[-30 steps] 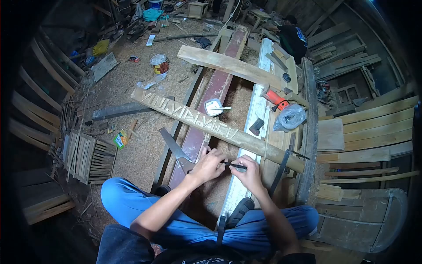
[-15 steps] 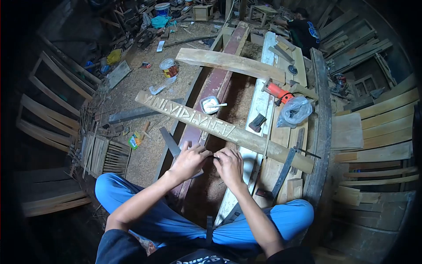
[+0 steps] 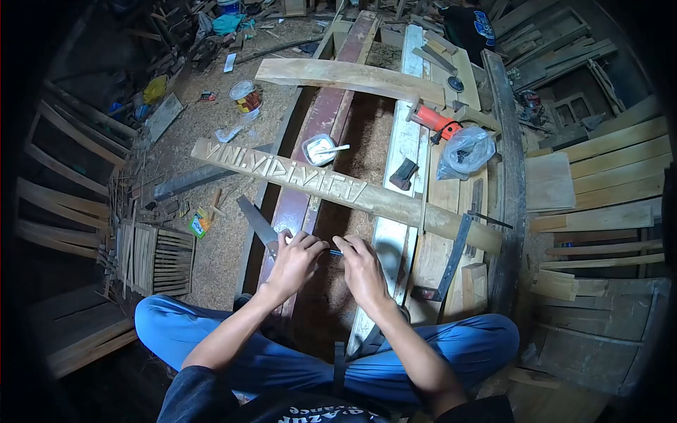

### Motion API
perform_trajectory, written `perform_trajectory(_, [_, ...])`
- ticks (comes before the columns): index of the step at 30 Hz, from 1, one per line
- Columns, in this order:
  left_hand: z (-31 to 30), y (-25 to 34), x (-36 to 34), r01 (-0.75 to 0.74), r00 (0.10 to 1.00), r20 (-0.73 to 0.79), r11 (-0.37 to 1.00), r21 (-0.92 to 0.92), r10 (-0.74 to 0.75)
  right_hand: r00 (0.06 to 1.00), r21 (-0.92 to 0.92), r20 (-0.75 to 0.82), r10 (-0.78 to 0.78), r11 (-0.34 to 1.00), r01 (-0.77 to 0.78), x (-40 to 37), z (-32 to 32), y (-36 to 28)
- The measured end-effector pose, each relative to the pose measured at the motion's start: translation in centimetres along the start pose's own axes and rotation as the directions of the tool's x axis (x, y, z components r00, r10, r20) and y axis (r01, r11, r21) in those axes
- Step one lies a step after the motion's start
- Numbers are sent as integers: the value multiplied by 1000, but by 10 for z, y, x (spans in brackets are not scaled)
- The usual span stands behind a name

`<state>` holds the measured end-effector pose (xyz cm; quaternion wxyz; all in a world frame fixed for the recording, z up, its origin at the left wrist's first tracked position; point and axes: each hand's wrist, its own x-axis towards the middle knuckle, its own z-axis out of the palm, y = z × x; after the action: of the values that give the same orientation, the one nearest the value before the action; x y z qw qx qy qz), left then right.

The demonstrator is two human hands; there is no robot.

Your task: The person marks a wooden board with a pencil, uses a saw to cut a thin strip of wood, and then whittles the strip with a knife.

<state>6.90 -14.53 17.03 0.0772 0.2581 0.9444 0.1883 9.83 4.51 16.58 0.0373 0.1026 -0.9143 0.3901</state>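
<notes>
Between my left hand (image 3: pixel 293 264) and my right hand (image 3: pixel 361 266) runs a thin, dark and bluish pen-like stick (image 3: pixel 336 252). The fingers of both hands are closed on its ends, which hides most of it. Partly beneath my left hand lies a handsaw (image 3: pixel 257 224), blade pointing up and left. Just beyond the hands, a long wooden plank (image 3: pixel 402 204) crosses the bench; raised letters (image 3: pixel 285 171) reading like "VINI.VIDI.VICI" stand on its left half. Behind the plank is a white tub (image 3: pixel 319 149) with white stuff and a light stick in it.
An orange angle grinder (image 3: pixel 435 121), a plastic bag (image 3: pixel 469 151), a dark block (image 3: pixel 403 174) and a metal square (image 3: pixel 453 257) are on the right. A curved board (image 3: pixel 345 76) lies farther back. A paint can (image 3: pixel 245 96) stands left; a person (image 3: pixel 469 28) sits behind.
The hands are slightly farther apart, and more of the thin stick shows between them. My view has shifted, so the bench things appear higher and a little more to the left.
</notes>
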Motion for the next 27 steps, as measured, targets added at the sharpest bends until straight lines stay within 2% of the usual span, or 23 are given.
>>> perform_trajectory(3, [-2,0,2,-24,999,-27,1000,13,25,1000,36,-18,4,999,-3,6,-1,-2])
perform_trajectory(7, [-5,-4,4,24,999,-29,1000,-3,-24,998,64,-29,-52,997,53,13,-3,-6])
perform_trajectory(9, [-4,-6,4,24,999,-26,1000,8,-24,988,77,-117,-96,991,106,14,-3,-13])
perform_trajectory(11, [-3,-5,2,-11,999,-49,1000,12,12,987,88,-135,-88,991,101,14,-2,-13])
perform_trajectory(13, [-3,-3,2,-9,999,-48,1000,12,10,986,148,-169,11,989,14,13,-3,-10])
perform_trajectory(15, [-4,-1,4,-8,999,-46,1000,13,9,978,150,-205,26,989,6,14,-1,-2])
perform_trajectory(17, [-4,1,6,-8,995,-99,1000,18,10,967,382,-148,208,914,-138,14,-2,2])
perform_trajectory(19, [-3,2,8,-10,995,-99,1000,18,12,964,379,-171,205,917,-128,17,-3,1])
perform_trajectory(22, [-1,4,10,-10,994,-113,1000,6,10,951,398,-132,279,894,-207,17,-5,0])
perform_trajectory(24, [-1,4,11,-10,992,-126,1000,-4,10,984,58,-177,-36,997,47,16,-2,9])
perform_trajectory(25, [-3,4,12,-17,993,-116,1000,-5,16,983,59,-179,-36,997,47,14,-1,11])
perform_trajectory(27, [-5,3,14,-20,994,-107,1000,-1,20,996,-57,-84,-17,998,12,12,0,8])
